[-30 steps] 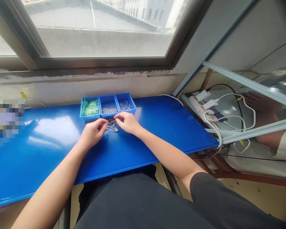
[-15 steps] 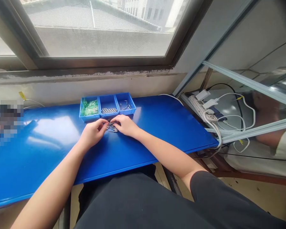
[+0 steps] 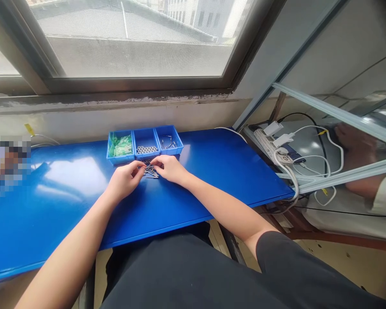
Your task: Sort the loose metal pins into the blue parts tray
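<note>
Hands (image 3: 125,177) (image 3: 169,168) curl at slim metal pieces (image 3: 152,173); whether gripping any, I cannot tell.

Bright daylight through window (image 3: 141,47), white glare on blue table (image 3: 196,193), dark upper-right corner, pixelated left edge

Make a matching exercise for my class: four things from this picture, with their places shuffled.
1. green pieces
2. silver rings
3. pile of metal pins
4. power strip

A. between left hand and right hand
B. right of the blue table
C. left blue bin
D. middle blue bin

Pairs: 1-C, 2-D, 3-A, 4-B
</note>
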`<state>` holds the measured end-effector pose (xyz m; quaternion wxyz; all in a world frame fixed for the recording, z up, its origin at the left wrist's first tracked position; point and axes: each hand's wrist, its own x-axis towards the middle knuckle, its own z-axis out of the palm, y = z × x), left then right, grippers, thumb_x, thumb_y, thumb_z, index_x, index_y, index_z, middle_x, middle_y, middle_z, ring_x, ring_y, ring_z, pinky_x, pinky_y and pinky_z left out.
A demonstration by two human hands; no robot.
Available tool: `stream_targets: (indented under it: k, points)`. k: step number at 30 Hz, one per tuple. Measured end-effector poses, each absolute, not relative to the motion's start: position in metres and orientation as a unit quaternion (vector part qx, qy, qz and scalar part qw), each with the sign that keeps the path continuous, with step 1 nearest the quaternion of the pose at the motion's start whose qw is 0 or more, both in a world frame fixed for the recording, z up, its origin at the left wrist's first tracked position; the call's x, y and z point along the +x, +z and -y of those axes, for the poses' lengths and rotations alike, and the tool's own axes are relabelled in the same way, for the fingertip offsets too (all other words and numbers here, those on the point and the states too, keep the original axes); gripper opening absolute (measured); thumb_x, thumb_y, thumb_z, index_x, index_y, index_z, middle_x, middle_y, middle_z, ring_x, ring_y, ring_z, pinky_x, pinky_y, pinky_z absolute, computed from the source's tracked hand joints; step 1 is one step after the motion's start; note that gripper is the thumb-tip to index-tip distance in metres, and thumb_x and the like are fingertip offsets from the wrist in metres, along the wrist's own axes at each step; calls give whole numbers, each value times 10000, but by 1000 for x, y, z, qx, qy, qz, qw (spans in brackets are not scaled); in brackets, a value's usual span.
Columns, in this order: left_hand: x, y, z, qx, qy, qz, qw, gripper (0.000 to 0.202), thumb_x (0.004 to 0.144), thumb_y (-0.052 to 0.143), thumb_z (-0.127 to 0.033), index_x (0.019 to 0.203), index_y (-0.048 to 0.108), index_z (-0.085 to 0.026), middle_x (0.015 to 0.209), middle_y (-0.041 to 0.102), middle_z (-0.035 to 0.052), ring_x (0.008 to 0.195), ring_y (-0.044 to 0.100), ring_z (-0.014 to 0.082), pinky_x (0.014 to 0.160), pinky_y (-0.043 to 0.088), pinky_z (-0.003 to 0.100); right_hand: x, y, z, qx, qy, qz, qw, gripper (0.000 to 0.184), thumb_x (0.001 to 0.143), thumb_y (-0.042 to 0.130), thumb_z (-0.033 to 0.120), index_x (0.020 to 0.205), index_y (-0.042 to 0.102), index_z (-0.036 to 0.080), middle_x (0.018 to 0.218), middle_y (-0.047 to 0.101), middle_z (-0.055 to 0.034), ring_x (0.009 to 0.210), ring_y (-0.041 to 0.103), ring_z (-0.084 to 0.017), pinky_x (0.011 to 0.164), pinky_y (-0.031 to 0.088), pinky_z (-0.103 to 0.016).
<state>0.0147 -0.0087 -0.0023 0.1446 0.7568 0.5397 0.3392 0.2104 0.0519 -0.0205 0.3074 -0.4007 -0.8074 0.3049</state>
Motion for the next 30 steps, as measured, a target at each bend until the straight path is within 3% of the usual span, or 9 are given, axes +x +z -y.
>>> stream_targets:
  k: [6, 12, 21, 30]
  points:
    - [15, -3, 8, 761, 337, -535, 146, 248, 911, 520, -364, 957, 676, -176, 568, 577, -32, 482, 485, 100, 515, 395, 212, 210, -21, -51, -392, 307, 808, 315, 246, 788, 560, 37, 914, 738, 151, 926, 728, -66, 805, 658, -150, 770, 525, -285]
    - [14, -3, 8, 753, 346, -542, 139, 309, 913, 541, -368, 1149, 636, -193, 590, 533, -58, 504, 479, 96, 546, 408, 210, 210, -14, -51, -405, 410, 733, 361, 179, 785, 608, 113, 931, 711, 133, 903, 726, -60, 801, 674, -143, 763, 544, -280]
    - [12, -4, 6, 747, 352, -548, 133, 264, 920, 535, -399, 1011, 665, -189, 586, 569, -47, 495, 480, 94, 532, 391, 211, 207, -13, -51, -364, 571, 616, 403, 255, 715, 731, 257, 936, 681, 138, 864, 715, -52, 814, 678, -149, 744, 554, -281]
    - [10, -9, 4, 742, 346, -559, 131, 277, 921, 543, -435, 953, 664, -188, 574, 567, -49, 482, 467, 91, 522, 377, 210, 205, -15, -50, -356, 602, 587, 408, 267, 740, 729, 327, 926, 663, 146, 733, 676, -8, 584, 570, -84, 593, 503, -242]
